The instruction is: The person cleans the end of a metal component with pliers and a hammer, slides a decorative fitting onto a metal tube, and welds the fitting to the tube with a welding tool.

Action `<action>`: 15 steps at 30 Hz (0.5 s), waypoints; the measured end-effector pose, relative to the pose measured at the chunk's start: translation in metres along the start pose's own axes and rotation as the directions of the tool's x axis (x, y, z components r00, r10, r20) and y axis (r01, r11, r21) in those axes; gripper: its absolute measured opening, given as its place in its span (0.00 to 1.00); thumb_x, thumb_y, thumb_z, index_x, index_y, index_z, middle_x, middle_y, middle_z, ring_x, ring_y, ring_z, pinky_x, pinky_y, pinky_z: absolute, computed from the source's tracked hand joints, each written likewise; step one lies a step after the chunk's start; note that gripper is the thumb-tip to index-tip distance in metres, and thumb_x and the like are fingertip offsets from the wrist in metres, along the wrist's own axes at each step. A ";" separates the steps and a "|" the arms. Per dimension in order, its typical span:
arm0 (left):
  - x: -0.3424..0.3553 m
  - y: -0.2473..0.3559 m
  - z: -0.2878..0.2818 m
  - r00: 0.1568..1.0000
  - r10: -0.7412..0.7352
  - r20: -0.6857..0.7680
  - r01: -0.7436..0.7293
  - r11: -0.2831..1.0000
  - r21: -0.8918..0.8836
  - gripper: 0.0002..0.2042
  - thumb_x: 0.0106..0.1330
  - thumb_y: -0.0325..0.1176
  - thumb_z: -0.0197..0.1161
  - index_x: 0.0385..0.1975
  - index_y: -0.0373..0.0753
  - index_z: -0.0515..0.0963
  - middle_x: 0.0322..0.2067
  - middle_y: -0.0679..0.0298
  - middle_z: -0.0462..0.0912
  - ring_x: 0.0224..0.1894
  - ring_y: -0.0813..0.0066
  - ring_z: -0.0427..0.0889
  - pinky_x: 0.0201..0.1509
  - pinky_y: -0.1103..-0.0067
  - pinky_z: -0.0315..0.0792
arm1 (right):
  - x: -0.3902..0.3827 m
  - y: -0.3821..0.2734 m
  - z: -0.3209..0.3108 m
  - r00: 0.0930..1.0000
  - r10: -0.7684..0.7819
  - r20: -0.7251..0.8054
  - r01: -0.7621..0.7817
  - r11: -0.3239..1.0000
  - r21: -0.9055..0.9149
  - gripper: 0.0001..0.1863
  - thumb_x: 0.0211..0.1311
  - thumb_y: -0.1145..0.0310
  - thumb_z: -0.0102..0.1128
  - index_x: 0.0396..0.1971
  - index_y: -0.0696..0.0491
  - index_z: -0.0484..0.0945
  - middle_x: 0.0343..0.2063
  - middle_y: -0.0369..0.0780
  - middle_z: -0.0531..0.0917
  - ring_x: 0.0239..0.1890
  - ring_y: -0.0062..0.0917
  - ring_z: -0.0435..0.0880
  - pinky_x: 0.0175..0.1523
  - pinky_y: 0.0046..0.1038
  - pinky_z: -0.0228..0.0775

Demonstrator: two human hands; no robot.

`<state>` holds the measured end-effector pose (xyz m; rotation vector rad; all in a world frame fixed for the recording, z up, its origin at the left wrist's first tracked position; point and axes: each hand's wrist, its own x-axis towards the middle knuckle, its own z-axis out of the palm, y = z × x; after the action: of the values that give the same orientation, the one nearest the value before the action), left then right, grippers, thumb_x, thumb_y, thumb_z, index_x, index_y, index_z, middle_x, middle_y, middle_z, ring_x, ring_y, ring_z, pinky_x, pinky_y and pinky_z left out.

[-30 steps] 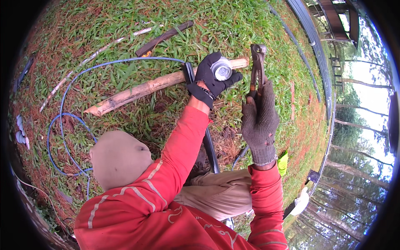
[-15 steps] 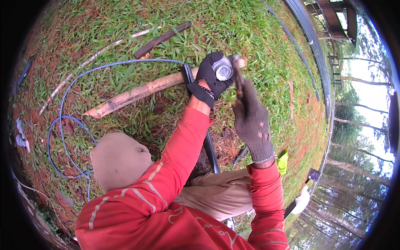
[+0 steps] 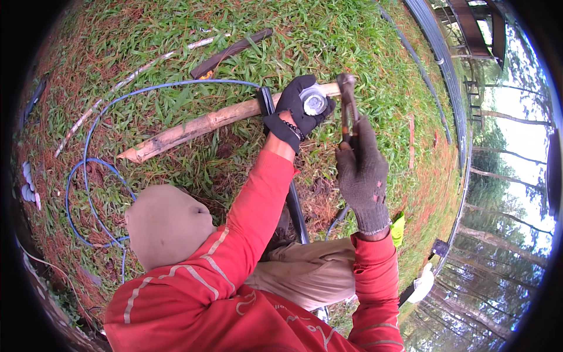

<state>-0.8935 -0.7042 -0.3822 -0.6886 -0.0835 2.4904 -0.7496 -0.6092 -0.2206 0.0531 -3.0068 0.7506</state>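
Grass (image 3: 328,35) lies under a pointed wooden stake (image 3: 199,127), near whose blunt end the left hand (image 3: 291,108) curls its fingers around a grey cup-shaped piece (image 3: 315,103), the right hand (image 3: 362,176) gripping metal pincers (image 3: 347,94).

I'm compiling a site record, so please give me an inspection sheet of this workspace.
Surface: grass, green with brownish patches.
Job's things: round whitish piece in the left hand; metal tool in the right hand, its head overlapping the end of the wooden stake in this view, contact unclear; black pipe, partly hidden.
Clutter: dark board and pale rod lying on the grass.
Grippers: left hand black-gloved, closed on the round whitish piece; right hand grey-gloved, gripping the metal tool.
Cables: blue line, looping over the grass; cable or hose, cannot tell.
Surroundings: trees and a roofed structure, at the picture's right.
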 end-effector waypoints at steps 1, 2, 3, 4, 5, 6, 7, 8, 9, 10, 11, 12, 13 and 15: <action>0.002 -0.001 0.000 1.000 -0.009 0.004 0.009 1.000 -0.020 0.11 0.73 0.40 0.67 0.50 0.47 0.79 0.46 0.57 0.84 0.49 0.52 0.86 0.52 0.53 0.86 | 0.000 0.000 0.001 0.995 0.013 -0.100 -0.007 0.998 0.058 0.32 0.73 0.74 0.63 0.75 0.61 0.68 0.47 0.58 0.89 0.45 0.52 0.93 0.49 0.41 0.84; 0.003 -0.002 0.000 1.000 -0.019 0.007 0.019 0.999 -0.039 0.11 0.73 0.40 0.67 0.49 0.46 0.79 0.46 0.58 0.84 0.49 0.53 0.86 0.52 0.54 0.86 | 0.000 -0.003 0.000 0.992 0.014 -0.127 -0.007 0.998 0.055 0.32 0.73 0.74 0.63 0.75 0.61 0.68 0.47 0.57 0.89 0.44 0.52 0.93 0.48 0.42 0.84; 0.011 -0.006 -0.007 1.000 -0.022 0.011 0.022 0.999 -0.036 0.11 0.73 0.40 0.67 0.49 0.46 0.79 0.46 0.58 0.84 0.49 0.53 0.86 0.52 0.54 0.86 | 0.001 -0.005 0.000 0.987 0.014 -0.157 -0.006 0.999 0.052 0.32 0.73 0.75 0.62 0.75 0.60 0.69 0.47 0.57 0.89 0.44 0.52 0.92 0.48 0.42 0.84; 0.015 -0.005 -0.015 0.980 0.125 0.154 -0.143 0.984 0.110 0.11 0.73 0.40 0.67 0.48 0.46 0.79 0.46 0.59 0.85 0.49 0.53 0.87 0.51 0.55 0.86 | 0.005 -0.013 -0.001 0.994 -0.007 -0.109 0.006 1.000 -0.008 0.32 0.72 0.75 0.62 0.75 0.60 0.68 0.48 0.58 0.88 0.44 0.53 0.92 0.47 0.43 0.84; 0.019 -0.001 -0.022 0.954 0.189 0.235 -0.233 0.957 0.176 0.10 0.73 0.40 0.67 0.48 0.46 0.79 0.45 0.59 0.85 0.49 0.54 0.87 0.51 0.56 0.86 | 0.011 -0.010 0.001 0.994 -0.112 -0.005 0.111 0.991 -0.069 0.32 0.72 0.76 0.61 0.75 0.59 0.68 0.49 0.59 0.88 0.45 0.54 0.92 0.47 0.45 0.83; 0.019 -0.001 -0.025 0.919 0.243 0.311 -0.320 0.920 0.226 0.10 0.73 0.40 0.67 0.48 0.46 0.80 0.45 0.59 0.85 0.49 0.54 0.87 0.51 0.57 0.86 | 0.010 -0.010 0.000 0.994 -0.112 -0.005 0.111 0.991 -0.070 0.32 0.72 0.76 0.61 0.75 0.59 0.68 0.49 0.59 0.88 0.45 0.54 0.92 0.47 0.45 0.83; 0.013 -0.002 -0.021 0.975 0.127 0.185 -0.149 0.982 0.112 0.11 0.73 0.41 0.67 0.48 0.46 0.80 0.45 0.59 0.85 0.49 0.54 0.87 0.51 0.57 0.86 | 0.006 -0.006 -0.003 0.997 -0.056 0.048 0.059 0.996 -0.060 0.32 0.72 0.76 0.60 0.75 0.59 0.68 0.49 0.59 0.88 0.47 0.54 0.92 0.48 0.45 0.83; 0.007 -0.004 -0.015 0.997 -0.012 0.071 0.013 1.000 -0.025 0.11 0.73 0.41 0.67 0.48 0.45 0.80 0.45 0.59 0.86 0.49 0.54 0.87 0.51 0.58 0.86 | 0.002 -0.003 -0.005 0.995 -0.001 0.101 0.006 0.999 -0.052 0.32 0.72 0.76 0.59 0.75 0.58 0.68 0.50 0.60 0.88 0.48 0.54 0.91 0.49 0.44 0.84; 0.008 -0.001 -0.010 0.997 -0.017 0.077 0.018 1.000 -0.017 0.10 0.74 0.40 0.66 0.49 0.46 0.80 0.44 0.59 0.86 0.49 0.54 0.87 0.52 0.57 0.86 | 0.000 -0.004 -0.005 1.000 -0.022 -0.009 0.022 0.999 -0.036 0.31 0.73 0.76 0.58 0.75 0.58 0.69 0.51 0.59 0.87 0.50 0.54 0.91 0.50 0.43 0.84; 0.004 -0.007 -0.008 0.999 0.036 0.001 -0.036 0.997 0.068 0.08 0.75 0.39 0.65 0.47 0.46 0.80 0.43 0.59 0.86 0.48 0.55 0.87 0.52 0.57 0.86 | -0.001 -0.006 -0.005 1.000 -0.020 -0.004 0.020 0.999 -0.035 0.31 0.73 0.76 0.58 0.75 0.58 0.69 0.51 0.59 0.87 0.50 0.54 0.91 0.50 0.43 0.84; 0.003 -0.010 -0.006 1.000 0.028 -0.014 -0.027 0.999 0.044 0.08 0.75 0.39 0.64 0.47 0.45 0.80 0.41 0.59 0.86 0.47 0.55 0.87 0.52 0.57 0.86 | -0.001 -0.008 -0.007 0.998 0.007 -0.055 -0.006 1.000 0.019 0.31 0.73 0.76 0.58 0.75 0.58 0.69 0.51 0.59 0.87 0.50 0.53 0.91 0.51 0.43 0.84; 0.004 -0.010 -0.001 1.000 0.019 -0.019 -0.018 1.000 0.024 0.07 0.75 0.38 0.63 0.46 0.44 0.81 0.39 0.58 0.86 0.45 0.55 0.88 0.52 0.56 0.87 | 0.000 -0.011 -0.009 0.993 0.032 -0.113 -0.024 0.997 0.072 0.31 0.73 0.77 0.58 0.75 0.58 0.69 0.51 0.59 0.87 0.51 0.53 0.91 0.52 0.43 0.84; 0.013 0.001 -0.011 0.999 0.037 -0.018 -0.037 0.999 0.031 0.07 0.75 0.38 0.63 0.46 0.44 0.81 0.39 0.58 0.86 0.45 0.55 0.88 0.52 0.56 0.87 | 0.009 -0.017 0.001 0.982 -0.084 -0.167 0.088 0.996 0.016 0.31 0.73 0.77 0.58 0.75 0.57 0.69 0.50 0.59 0.88 0.51 0.54 0.91 0.52 0.43 0.84; 0.025 0.011 -0.023 0.930 -0.111 0.350 0.142 0.988 -0.064 0.07 0.74 0.38 0.64 0.44 0.43 0.81 0.35 0.60 0.85 0.41 0.57 0.88 0.51 0.56 0.87 | 0.012 -0.016 0.002 0.998 -0.046 0.045 0.049 0.997 -0.057 0.31 0.73 0.77 0.58 0.75 0.56 0.70 0.51 0.58 0.87 0.52 0.54 0.90 0.53 0.43 0.84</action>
<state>-0.9054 -0.7026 -0.4154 -0.2608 -0.3588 2.4662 -0.7612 -0.6244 -0.2140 0.1399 -3.0548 0.6654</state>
